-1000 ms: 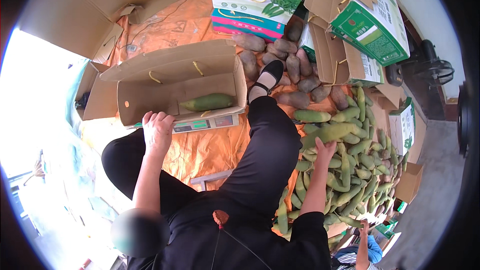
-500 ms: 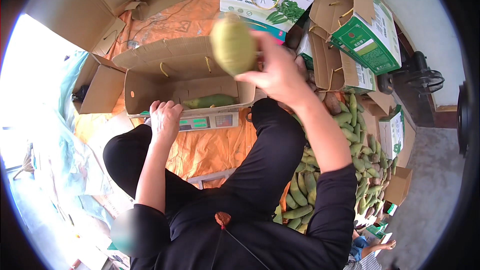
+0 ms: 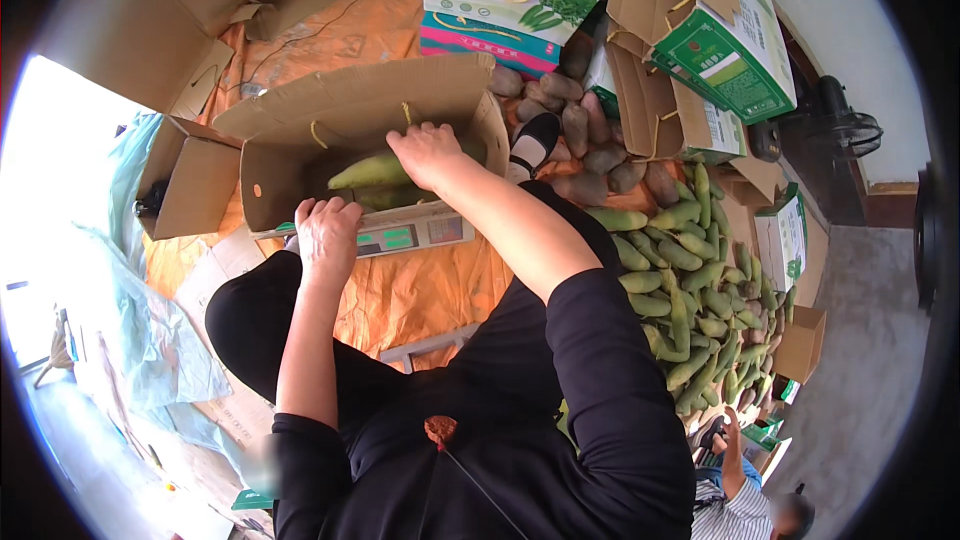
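Head view: right hand (image 3: pixel 428 155) lays green vegetable (image 3: pixel 368 172) into cardboard box (image 3: pixel 350 110); left hand (image 3: pixel 326 236) flat, empty, on scale (image 3: pixel 415 235). Set it lengthwise, gently.

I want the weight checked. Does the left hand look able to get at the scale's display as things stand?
Probably yes: the left hand rests at the front edge of the scale, beside its display, with nothing between; the open cardboard box sits behind it.

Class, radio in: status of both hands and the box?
Left hand rests on the scale. Right hand lays a green vegetable inside the cardboard box. Nothing blocking.
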Demonstrator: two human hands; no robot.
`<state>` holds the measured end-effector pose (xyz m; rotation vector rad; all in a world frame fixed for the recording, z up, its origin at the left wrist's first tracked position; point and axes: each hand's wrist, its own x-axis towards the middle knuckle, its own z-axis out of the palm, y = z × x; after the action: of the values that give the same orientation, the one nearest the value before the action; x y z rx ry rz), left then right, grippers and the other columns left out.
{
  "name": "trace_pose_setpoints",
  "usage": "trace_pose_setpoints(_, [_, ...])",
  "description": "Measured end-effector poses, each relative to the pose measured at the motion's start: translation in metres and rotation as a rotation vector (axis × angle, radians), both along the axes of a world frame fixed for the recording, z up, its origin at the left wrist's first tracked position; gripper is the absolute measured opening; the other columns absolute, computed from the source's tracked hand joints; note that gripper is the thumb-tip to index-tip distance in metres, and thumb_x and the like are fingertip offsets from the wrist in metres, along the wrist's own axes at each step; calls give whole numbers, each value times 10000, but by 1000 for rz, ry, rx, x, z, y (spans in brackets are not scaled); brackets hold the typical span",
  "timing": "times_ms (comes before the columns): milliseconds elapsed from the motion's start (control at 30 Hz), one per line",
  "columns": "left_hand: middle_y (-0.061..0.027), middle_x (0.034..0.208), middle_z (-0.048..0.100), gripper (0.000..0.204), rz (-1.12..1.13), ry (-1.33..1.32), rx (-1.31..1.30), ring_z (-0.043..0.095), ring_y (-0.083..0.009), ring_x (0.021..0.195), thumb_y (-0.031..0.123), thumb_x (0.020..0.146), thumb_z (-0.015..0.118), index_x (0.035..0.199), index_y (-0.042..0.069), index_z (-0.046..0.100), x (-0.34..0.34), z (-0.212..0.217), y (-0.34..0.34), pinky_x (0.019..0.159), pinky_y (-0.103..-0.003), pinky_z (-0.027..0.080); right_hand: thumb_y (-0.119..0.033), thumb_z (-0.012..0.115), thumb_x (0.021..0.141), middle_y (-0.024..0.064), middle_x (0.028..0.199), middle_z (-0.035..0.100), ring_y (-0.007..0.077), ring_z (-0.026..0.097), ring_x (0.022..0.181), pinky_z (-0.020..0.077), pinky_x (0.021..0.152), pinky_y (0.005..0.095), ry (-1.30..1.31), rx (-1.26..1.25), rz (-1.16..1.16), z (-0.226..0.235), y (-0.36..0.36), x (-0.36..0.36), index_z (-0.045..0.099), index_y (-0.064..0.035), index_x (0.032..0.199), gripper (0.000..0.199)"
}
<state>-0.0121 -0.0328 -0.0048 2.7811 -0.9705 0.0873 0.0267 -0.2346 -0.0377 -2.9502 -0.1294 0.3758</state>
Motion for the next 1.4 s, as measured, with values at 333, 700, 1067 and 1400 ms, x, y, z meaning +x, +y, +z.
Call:
trace_pose_setpoints(333, [-77, 789, 591, 52, -7, -33, 53, 579, -289, 846, 70, 747, 612, 784, 103, 627, 2, -1, 3, 900, -412, 399, -179, 707, 802, 85, 1022, 662, 148, 638, 889, 506, 773, 285, -333, 777, -271, 130, -121, -71, 570, -72, 1197, 432])
trace_pose_setpoints(700, [-76, 816, 594, 150, -65, 3, 77, 578, -281, 875, 78, 739, 666, 882, 83, 621, 6, -6, 6, 886, -392, 398, -208, 694, 789, 171, 945, 655, 337, 628, 901, 489, 752, 411, -119, 405, -893, -103, -229, -383, 600, -47, 1090, 355])
trace_pose_setpoints(1067, [-72, 808, 601, 118, -65, 31, 58, 586, -281, 845, 99, 755, 656, 866, 81, 620, 10, -9, 7, 849, -388, 413, -208, 757, 733, 101, 812, 642, 233, 606, 645, 484, 565, 334, 723, 453, -1502, -237, -88, -599, 624, -26, 888, 273])
trace_pose_setpoints(1400, [-81, 784, 588, 129, -46, 41, 18, 572, -288, 828, 77, 717, 666, 843, 81, 639, 0, -7, -5, 871, -398, 392, -277, 811, 594, 192, 1165, 576, 354, 564, 1077, 470, 906, 401, 498, 364, -1704, -263, -60, -584, 528, -20, 1179, 700])
